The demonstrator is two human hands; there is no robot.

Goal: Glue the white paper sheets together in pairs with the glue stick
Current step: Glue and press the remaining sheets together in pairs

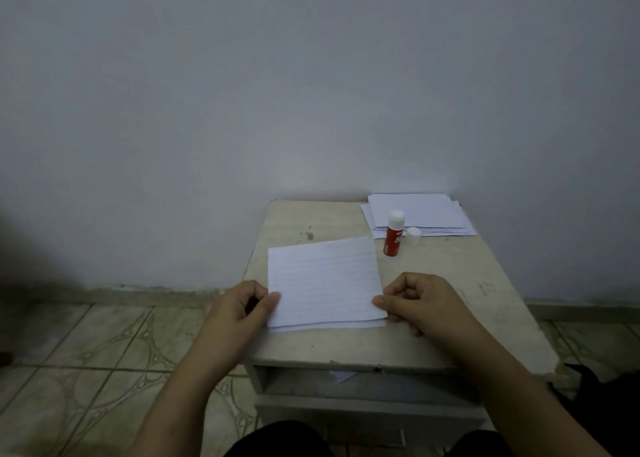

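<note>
Between both hands' curled fingers (273,299), pinched top sheet (323,282) aligns over its partner; next, press flat. Glue stick (394,234) stands beyond.

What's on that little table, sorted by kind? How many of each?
Glue stick, uncapped, upright: 1
Loose white cap: 1
Paper groups: 2, the held sheets and the back stack; single sheets are too hard to count
Hands on the sheets: 2, left hand, right hand
Total: 6
</note>
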